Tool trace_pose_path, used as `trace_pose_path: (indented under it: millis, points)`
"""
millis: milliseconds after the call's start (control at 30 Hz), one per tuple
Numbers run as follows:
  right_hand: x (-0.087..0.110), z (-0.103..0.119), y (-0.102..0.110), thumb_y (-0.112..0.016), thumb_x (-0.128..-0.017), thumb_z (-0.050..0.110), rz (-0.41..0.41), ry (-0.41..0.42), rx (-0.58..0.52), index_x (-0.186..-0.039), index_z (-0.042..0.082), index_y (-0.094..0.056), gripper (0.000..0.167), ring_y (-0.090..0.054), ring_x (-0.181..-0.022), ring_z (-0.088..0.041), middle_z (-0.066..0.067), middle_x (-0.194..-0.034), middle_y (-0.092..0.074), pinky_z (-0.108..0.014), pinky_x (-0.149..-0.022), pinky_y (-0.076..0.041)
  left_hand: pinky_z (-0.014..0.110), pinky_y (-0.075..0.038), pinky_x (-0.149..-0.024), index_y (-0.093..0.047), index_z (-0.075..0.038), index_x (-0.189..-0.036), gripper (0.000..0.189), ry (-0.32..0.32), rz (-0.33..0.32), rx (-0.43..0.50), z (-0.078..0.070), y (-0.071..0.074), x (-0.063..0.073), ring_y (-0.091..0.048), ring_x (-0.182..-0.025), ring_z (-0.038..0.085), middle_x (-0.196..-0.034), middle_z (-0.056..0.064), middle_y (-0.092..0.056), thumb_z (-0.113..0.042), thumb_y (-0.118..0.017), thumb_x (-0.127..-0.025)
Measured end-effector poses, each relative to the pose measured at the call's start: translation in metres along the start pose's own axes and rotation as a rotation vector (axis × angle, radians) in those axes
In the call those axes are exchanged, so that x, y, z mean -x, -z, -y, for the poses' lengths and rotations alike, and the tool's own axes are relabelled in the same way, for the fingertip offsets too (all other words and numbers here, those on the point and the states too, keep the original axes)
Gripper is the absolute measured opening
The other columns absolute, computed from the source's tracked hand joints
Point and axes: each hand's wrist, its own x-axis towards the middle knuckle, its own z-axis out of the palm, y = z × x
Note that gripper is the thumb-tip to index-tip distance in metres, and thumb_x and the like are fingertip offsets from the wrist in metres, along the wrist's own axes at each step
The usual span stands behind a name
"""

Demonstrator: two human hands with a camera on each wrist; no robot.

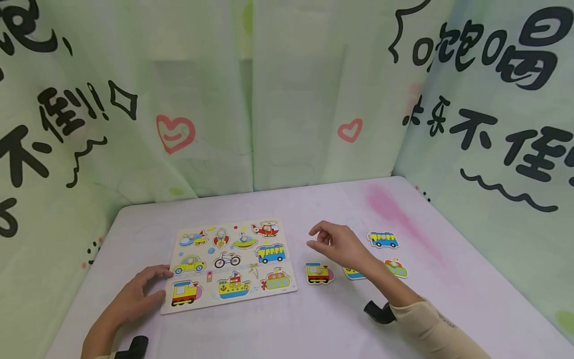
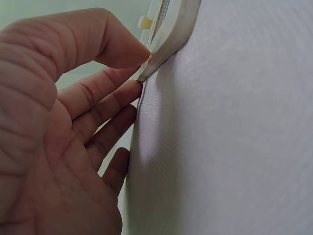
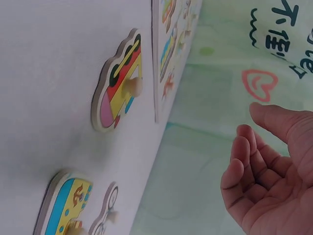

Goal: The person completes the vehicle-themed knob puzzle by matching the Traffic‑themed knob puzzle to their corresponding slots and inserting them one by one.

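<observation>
My left hand (image 1: 136,295) rests at the left edge of a white picture puzzle board (image 1: 208,291). In the left wrist view, its thumb and fingertips touch the board's corner edge, near a small yellow knob (image 2: 145,22). My right hand (image 1: 338,243) hovers right of the board, fingers loosely bent, holding nothing. Below it lies a train puzzle piece (image 1: 319,273) with a wooden knob (image 3: 133,86). A ship piece (image 1: 353,273) is partly covered by the right forearm. A bicycle piece (image 3: 108,211) shows beside the ship piece in the right wrist view.
A bus piece (image 1: 383,239) and a submarine piece (image 1: 396,268) lie right of the right forearm. The table has a pale cloth (image 1: 251,329) with a pink stain (image 1: 394,207). Green printed curtains (image 1: 287,99) close off the back and both sides.
</observation>
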Motion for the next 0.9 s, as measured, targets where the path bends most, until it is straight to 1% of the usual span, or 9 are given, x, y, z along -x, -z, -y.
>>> trace_pose_path:
  millis: [233,467,633,767,833,900]
  points:
    - [0.009,-0.019,0.009,-0.076,-0.092,0.019,-0.03,-0.027,0.056,-0.109,0.006,-0.069,0.022,-0.053,-0.07,-0.011,0.006,-0.076,-0.059,-0.022,-0.06,-0.048,0.073,-0.03,-0.111,-0.064,-0.005,-0.122,0.038,-0.001,-0.008,-0.006,0.002,-0.001,0.001,-0.038,-0.138,0.051,-0.145,0.026,-0.051,-0.006,-0.072,-0.085]
    - [0.014,-0.032,0.013,-0.075,-0.093,0.017,-0.033,-0.045,0.066,-0.108,0.005,-0.069,0.021,-0.053,-0.069,-0.011,0.006,-0.076,-0.059,-0.022,-0.059,-0.048,0.072,-0.03,-0.111,-0.064,-0.005,-0.123,0.038,-0.003,-0.003,0.001,0.002,-0.002,0.001,-0.038,-0.138,0.05,-0.145,0.026,-0.051,-0.006,-0.071,-0.085]
    - [0.013,-0.038,0.017,-0.075,-0.092,0.015,-0.024,-0.056,0.071,-0.109,0.002,-0.068,0.023,-0.055,-0.071,-0.013,0.005,-0.078,-0.061,-0.023,-0.06,-0.05,0.072,-0.03,-0.111,-0.064,-0.005,-0.123,0.038,-0.011,-0.006,0.002,0.001,-0.001,0.001,-0.038,-0.138,0.051,-0.144,0.026,-0.051,-0.005,-0.071,-0.085]
    - [0.011,-0.043,0.021,-0.074,-0.093,0.017,0.004,-0.091,0.071,-0.111,0.001,-0.068,0.025,-0.054,-0.071,-0.014,0.003,-0.08,-0.061,-0.023,-0.057,-0.048,0.072,-0.03,-0.111,-0.064,-0.004,-0.123,0.038,-0.016,-0.007,0.002,0.001,0.0,0.001,-0.038,-0.138,0.05,-0.144,0.026,-0.051,-0.006,-0.071,-0.085]
    - [0.011,-0.047,0.022,-0.074,-0.094,0.018,0.018,-0.103,0.07,-0.112,0.001,-0.067,0.026,-0.052,-0.069,-0.014,0.002,-0.079,-0.06,-0.023,-0.054,-0.046,0.072,-0.03,-0.112,-0.064,-0.005,-0.123,0.038,-0.019,-0.007,0.0,0.001,0.0,0.001,-0.038,-0.138,0.05,-0.144,0.026,-0.052,-0.006,-0.071,-0.085]
    - [0.011,-0.051,0.023,-0.074,-0.094,0.019,0.03,-0.114,0.057,-0.111,0.001,-0.067,0.026,-0.051,-0.063,-0.014,0.001,-0.078,-0.059,-0.024,-0.052,-0.045,0.072,-0.03,-0.112,-0.064,-0.004,-0.123,0.038,-0.023,-0.009,0.003,0.001,0.0,0.001,-0.038,-0.138,0.05,-0.144,0.026,-0.052,-0.005,-0.071,-0.085]
